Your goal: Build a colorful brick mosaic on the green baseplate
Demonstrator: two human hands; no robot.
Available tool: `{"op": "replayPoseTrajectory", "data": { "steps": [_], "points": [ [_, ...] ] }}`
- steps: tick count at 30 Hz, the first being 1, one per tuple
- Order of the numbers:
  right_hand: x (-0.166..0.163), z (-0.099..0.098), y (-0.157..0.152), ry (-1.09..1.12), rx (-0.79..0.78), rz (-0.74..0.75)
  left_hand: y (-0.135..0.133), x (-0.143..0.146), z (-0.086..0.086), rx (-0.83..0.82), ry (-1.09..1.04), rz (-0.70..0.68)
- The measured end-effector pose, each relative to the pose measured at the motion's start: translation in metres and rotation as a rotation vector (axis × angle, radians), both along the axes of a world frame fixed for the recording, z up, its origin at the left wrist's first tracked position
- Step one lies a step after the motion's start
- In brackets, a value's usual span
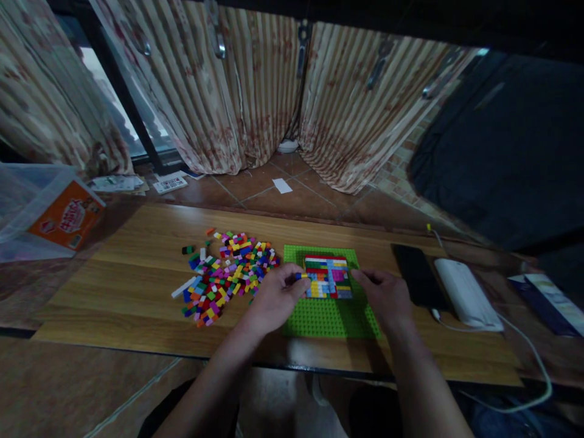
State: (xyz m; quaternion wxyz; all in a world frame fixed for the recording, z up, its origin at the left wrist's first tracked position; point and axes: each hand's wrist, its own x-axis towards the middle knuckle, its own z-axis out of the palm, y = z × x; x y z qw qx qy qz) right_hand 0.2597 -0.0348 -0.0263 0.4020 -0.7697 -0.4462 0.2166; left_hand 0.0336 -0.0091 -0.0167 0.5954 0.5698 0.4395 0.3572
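A rectangular build of multicoloured toy bricks (325,277) sits on the upper part of a green studded baseplate (328,319). My left hand (278,298) is at the build's left edge, its thumb and fingers pinched on a small blue toy brick (299,276) with yellow beside it. Across the build, my right hand (385,295) has thumb and fingers drawn together at the right edge. What, if anything, lies between those fingertips is too small to make out. Left of the baseplate spreads a loose pile of toy bricks (235,271) in many colours.
On the wooden table (123,274), a black phone (417,274) and a white power bank (465,292) with a cable lie at the right. A clear plastic bin (36,207) with an orange label stands at far left. Striped curtains (264,85) hang behind.
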Motion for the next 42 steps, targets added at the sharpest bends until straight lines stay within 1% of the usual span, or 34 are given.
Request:
{"op": "replayPoseTrajectory", "data": {
  "steps": [5,9,16,23,28,32,36,42],
  "points": [
    [-0.003,-0.004,0.006,-0.055,-0.05,0.029,0.0,-0.002,0.0,0.028,0.023,0.006],
    [-0.005,-0.006,0.009,-0.068,-0.037,0.036,0.0,-0.004,0.0,0.052,0.042,0.014],
    [-0.006,-0.007,0.01,0.095,-0.046,-0.012,0.0,-0.005,-0.001,0.073,0.05,0.018],
    [-0.005,0.0,0.01,0.112,-0.085,0.022,0.001,-0.006,-0.001,0.116,0.075,0.026],
    [-0.001,-0.004,0.012,0.175,-0.094,-0.03,0.0,-0.006,-0.001,0.115,0.082,0.025],
    [-0.002,-0.003,0.012,0.062,-0.113,0.019,-0.001,-0.006,0.0,0.098,0.084,0.026],
    [-0.005,-0.002,0.012,-0.067,-0.093,0.058,-0.001,-0.005,0.002,0.106,0.096,0.025],
    [-0.004,-0.006,0.012,-0.054,-0.09,0.052,-0.001,-0.006,0.001,0.103,0.093,0.015]
  ]
}}
